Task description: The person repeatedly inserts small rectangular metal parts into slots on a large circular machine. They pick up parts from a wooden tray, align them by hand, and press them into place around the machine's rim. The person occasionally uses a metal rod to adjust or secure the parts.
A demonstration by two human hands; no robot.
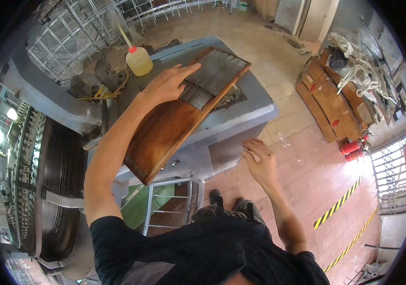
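A long, shallow wooden tray [169,130] lies tilted across the top of a blue-grey machine housing [255,109]. Its far part holds a layer of thin grey strips [219,71] set side by side; the brown near part shows bare wood. Over the near left side of the strips is my left hand [167,84], its index finger stretched out and the other fingers partly bent. Whether the fingertips press on the strips, I cannot tell. My right hand [261,161] hangs in the air right of the housing, fingers apart, holding nothing.
A squeeze bottle [139,61] of yellowish liquid with a red cap stands behind the tray. A large round machine [46,180] fills the left. Below the tray is a metal step ladder [167,202]. Cardboard [331,90] and red fire extinguishers [354,149] sit at the right.
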